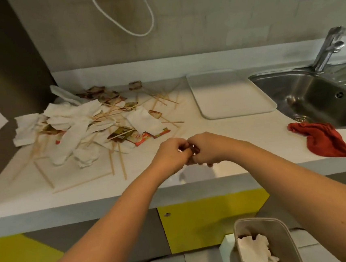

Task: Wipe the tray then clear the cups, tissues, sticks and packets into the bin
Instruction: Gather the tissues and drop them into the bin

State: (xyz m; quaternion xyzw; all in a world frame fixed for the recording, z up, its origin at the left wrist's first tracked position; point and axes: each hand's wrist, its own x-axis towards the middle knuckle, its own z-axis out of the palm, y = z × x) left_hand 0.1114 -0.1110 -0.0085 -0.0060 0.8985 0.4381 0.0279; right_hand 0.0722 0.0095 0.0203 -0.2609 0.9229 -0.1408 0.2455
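My left hand (170, 155) and my right hand (206, 149) meet above the counter's front middle, both closed on a small dark packet (194, 149) held between the fingertips. A heap of white tissues (72, 123), wooden sticks (121, 163) and sauce packets (141, 137) spreads over the counter's left half. The white tray (234, 93) lies bare at the back, beside the sink. A beige bin (277, 232) with crumpled tissues in it stands on the floor at lower right. No cups are visible.
A red cloth (321, 139) lies crumpled at the counter's front right by the steel sink (312, 96) and tap (329, 48). A white cable (137, 28) hangs on the back wall. A dark panel with a paper notice rises at far left.
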